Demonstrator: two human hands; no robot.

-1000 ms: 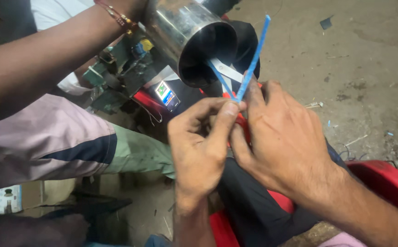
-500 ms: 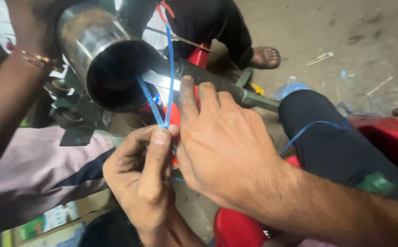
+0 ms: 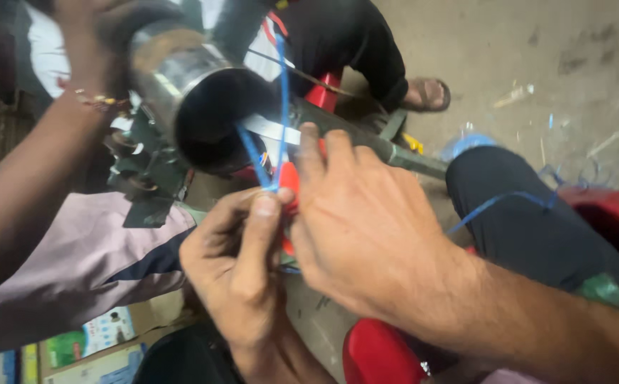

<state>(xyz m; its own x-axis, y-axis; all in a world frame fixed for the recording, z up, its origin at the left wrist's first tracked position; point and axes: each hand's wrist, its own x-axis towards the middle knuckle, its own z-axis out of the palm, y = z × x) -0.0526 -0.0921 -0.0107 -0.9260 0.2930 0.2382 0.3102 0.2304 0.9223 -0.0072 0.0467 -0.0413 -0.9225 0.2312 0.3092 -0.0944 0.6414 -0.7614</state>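
Below the steel pipe [image 3: 181,85] mouth, left hand [image 3: 242,274] pinches blue strap [image 3: 281,107]; right hand [image 3: 366,227] adjoins, grip state unclear.

left hand [image 3: 242,274]: bare, no ring, no glove, short plain nails | right hand [image 3: 366,227]: bare, no ring, no glove | forearms: both uncovered, no sleeve, watch or band at the wrists | legs: dark navy trousers [image 3: 537,235], small green patch [image 3: 603,290] low on the cloth
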